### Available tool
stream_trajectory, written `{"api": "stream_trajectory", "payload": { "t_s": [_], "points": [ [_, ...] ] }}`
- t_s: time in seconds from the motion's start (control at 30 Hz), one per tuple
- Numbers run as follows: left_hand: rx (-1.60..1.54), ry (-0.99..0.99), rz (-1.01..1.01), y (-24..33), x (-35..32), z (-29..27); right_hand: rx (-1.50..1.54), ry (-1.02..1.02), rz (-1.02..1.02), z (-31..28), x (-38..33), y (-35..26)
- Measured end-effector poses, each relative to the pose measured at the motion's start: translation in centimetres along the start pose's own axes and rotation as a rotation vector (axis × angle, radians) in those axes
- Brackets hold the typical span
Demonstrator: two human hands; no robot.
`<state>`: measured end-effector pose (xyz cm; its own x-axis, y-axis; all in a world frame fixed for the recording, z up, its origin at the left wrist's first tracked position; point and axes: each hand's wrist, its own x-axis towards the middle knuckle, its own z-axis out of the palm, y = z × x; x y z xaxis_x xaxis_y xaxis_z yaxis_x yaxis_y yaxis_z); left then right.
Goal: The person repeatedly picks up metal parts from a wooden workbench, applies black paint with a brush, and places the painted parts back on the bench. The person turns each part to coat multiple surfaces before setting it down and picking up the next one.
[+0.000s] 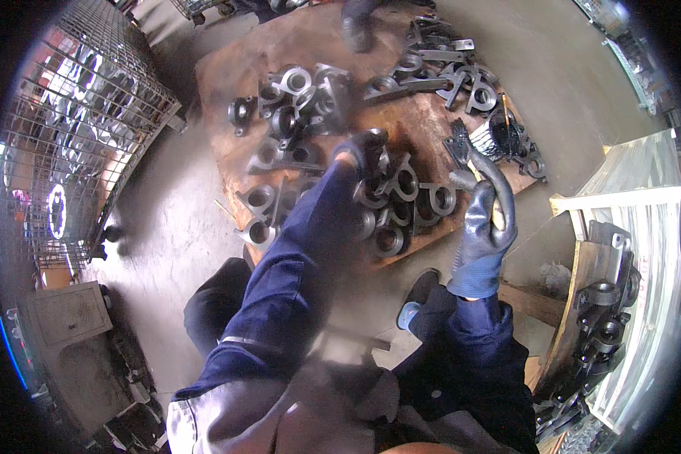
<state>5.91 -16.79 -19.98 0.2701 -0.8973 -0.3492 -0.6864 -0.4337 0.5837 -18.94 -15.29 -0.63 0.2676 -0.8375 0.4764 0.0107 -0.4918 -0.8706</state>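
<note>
1. Far left, a wire mesh cage (132, 91) full of metal pieces stands beside the board; a grey metal box (68, 312) sits nearer the person.
2. Across the middle lies a brown board (231, 68), with ringed metal parts (295, 79) heaped in loose clusters.
3. The left hand (362, 151), in a dark glove, reaches in among those parts; I cannot tell whether its fingers grip one. The left sleeve (280, 280) crosses the board's near edge and blocks the view of some parts.
4. The right hand (483, 227), gloved with a blue cuff, curls its fingers round a brush (457, 147), dark bristles pointing away above the board's right side.
5. Just beyond the bristles sits a dark container (499, 136).
6. Far right, a film-wrapped frame (635, 198) stands near more metal parts (605, 329).
</note>
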Motion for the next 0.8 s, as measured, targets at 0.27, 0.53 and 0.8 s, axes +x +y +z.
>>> {"api": "stream_trajectory", "payload": {
  "t_s": [0.27, 0.53, 0.8],
  "points": [
    [0.023, -0.063, -0.013, -8.7, -0.9, -5.6, 0.032, -0.064, -0.001, 0.7, 0.1, -0.2],
    [0.26, 0.056, -0.483, -19.0, -5.4, -7.1, -0.02, -0.09, 0.156, 2.0, -0.9, -0.3],
    [0.203, -0.007, -0.327, -13.7, -6.5, -8.4, -0.045, -0.071, 0.116, 4.3, -0.5, 1.2]
  ]
}}
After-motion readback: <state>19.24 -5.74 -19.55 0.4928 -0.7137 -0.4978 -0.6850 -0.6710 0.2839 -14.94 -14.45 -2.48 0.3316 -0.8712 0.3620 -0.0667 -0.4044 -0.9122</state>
